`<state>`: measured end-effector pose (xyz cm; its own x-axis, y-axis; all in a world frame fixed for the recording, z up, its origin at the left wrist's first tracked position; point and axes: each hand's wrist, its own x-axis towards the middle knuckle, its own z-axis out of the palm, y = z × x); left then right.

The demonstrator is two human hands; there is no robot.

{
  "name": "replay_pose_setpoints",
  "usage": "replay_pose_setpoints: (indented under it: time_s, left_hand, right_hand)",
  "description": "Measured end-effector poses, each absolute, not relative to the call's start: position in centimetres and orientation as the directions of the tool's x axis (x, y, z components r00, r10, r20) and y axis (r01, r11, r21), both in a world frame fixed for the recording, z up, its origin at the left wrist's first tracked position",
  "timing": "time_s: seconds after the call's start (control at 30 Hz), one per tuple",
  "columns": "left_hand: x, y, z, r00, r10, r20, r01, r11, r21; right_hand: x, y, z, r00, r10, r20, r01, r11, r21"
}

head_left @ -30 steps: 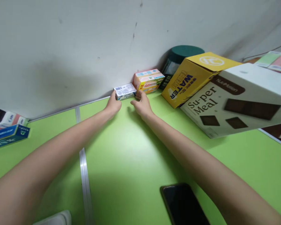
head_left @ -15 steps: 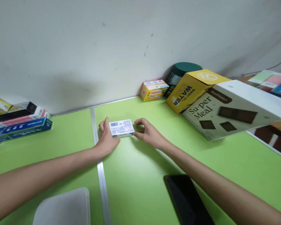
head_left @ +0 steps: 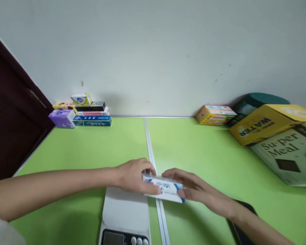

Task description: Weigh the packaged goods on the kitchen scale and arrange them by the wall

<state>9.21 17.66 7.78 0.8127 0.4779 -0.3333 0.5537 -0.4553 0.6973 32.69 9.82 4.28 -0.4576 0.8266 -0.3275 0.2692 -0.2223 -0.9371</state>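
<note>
A small white box [head_left: 168,190] with blue and red print is held between my two hands, raised a little over the green table. My left hand [head_left: 136,177] grips its left end, thumb along the front face and fingers behind. On its right end, my right hand [head_left: 191,185] closes with the thumb at the front corner and fingers over the back. Just left of the box and below my left wrist lies a white digital scale [head_left: 126,209] with a dark display and round buttons.
Several stacked cartons [head_left: 91,120] and a purple pack [head_left: 62,118] sit at the back left. Toward the right stand a small orange box [head_left: 215,115], a green-lidded container [head_left: 266,98], a yellow box [head_left: 260,127] and a large carton [head_left: 283,153]. A phone [head_left: 242,228] lies partly under my right forearm.
The view has swung left, bringing the scale's display and a dark door into sight. Both hands have brought the box nearer, beside the scale, and its printed front now faces me.
</note>
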Motion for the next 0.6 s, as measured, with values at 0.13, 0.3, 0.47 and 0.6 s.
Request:
replay_pose_setpoints:
  time_s: [0.13,0.3,0.47,0.6]
  left_hand:
    - [3.2,15.3,6.8,0.810,0.438,-0.389,0.572,-0.447,0.687]
    - [-0.1,13.5,5.5,0.749,0.636,-0.186,0.544,-0.431,0.720]
    - [-0.7,13.1,5.2,0.713,0.689,-0.132,0.536,-0.412,0.737]
    - [-0.7,12.6,3.9,0.749,0.654,-0.102,0.525,-0.492,0.695]
  right_hand:
    - [27.3,8.1,4.1,-0.512,0.821,-0.253,0.396,-0.036,-0.918]
    - [24.9,7.8,5.1,-0.481,0.861,-0.165,0.624,0.204,-0.754]
    - [24.7,7.6,5.6,-0.447,0.881,-0.156,0.660,0.207,-0.722]
    - [23.7,6.8,5.2,-0.449,0.880,-0.156,0.690,0.231,-0.686]
